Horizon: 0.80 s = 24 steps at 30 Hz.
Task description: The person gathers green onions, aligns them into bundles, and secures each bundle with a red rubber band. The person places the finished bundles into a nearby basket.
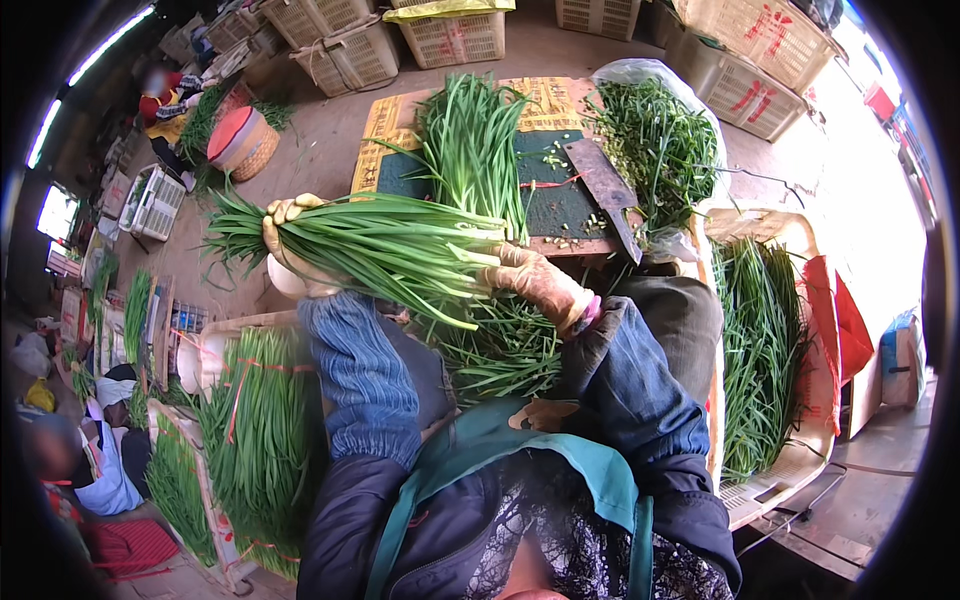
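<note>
A long bunch of garlic chives (375, 232) lies across the air above my lap, leaf tips to the left. My left hand (289, 244), in a pale stained glove, is wrapped around the leafy end. My right hand (540, 281), gloved too, has its fingers on the pale stem ends; how firmly it grips cannot be made out. Just beyond, a second pile of chives (472, 142) rests on a low work board (551, 199). Right of that pile lies a broad cleaver (604, 176), among chopped stem bits and a red tie (555, 184).
Loose trimmings fill a clear plastic bag (652, 71) behind the cleaver. Chives lie in a plastic crate (817, 465) at my right. Tied chives (255, 405) stand in a crate at my left. Loose leaves (502, 352) lie between my knees. Two other people sit at left.
</note>
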Tool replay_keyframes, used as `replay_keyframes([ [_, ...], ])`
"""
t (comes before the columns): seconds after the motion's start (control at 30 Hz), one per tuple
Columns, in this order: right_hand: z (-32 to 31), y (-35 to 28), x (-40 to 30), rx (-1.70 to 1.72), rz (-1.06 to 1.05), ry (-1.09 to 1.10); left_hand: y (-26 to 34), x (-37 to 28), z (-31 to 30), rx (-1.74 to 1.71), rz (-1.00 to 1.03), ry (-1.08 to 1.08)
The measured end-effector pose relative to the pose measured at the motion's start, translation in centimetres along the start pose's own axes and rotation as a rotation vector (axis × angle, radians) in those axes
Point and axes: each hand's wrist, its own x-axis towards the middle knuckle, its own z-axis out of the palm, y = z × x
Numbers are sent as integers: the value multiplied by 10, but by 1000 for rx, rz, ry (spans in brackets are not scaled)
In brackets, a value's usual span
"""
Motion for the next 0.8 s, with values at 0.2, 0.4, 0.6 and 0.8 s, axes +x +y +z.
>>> replay_keyframes([
  [0.2, -3, 41, 19, -16, -244, 301, -28, -2, 8, 103, 3, -71],
  [0.4, 24, 41, 13, 245, -199, 433, -22, -3, 2, 240, 106, -10],
  [0.6, 22, 41, 8, 186, -176, 448, -26, -4, 7, 278, 78, -6],
  [0.8, 29, 34, -12, 233, -120, 414, -26, -4, 8, 181, -36, -39],
])
